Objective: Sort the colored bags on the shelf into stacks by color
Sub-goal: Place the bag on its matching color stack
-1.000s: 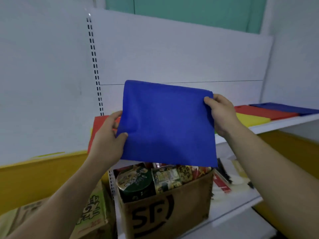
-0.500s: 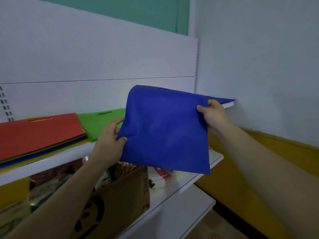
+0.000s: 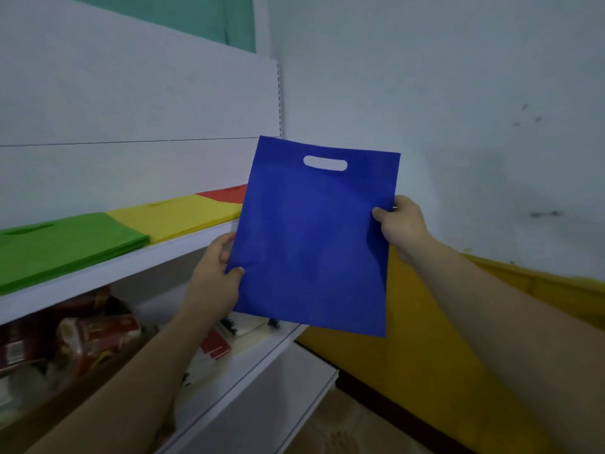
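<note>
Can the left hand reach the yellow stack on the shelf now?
Probably not yet: the left hand holds the blue bag. The yellow stack lies close beside it, with nothing between.

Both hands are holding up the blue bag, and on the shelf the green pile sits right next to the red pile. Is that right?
Not quite. In the head view the yellow pile lies between the green pile and the red pile on the shelf, so green sits next to yellow. The left hand and right hand do hold up the blue bag.
</note>
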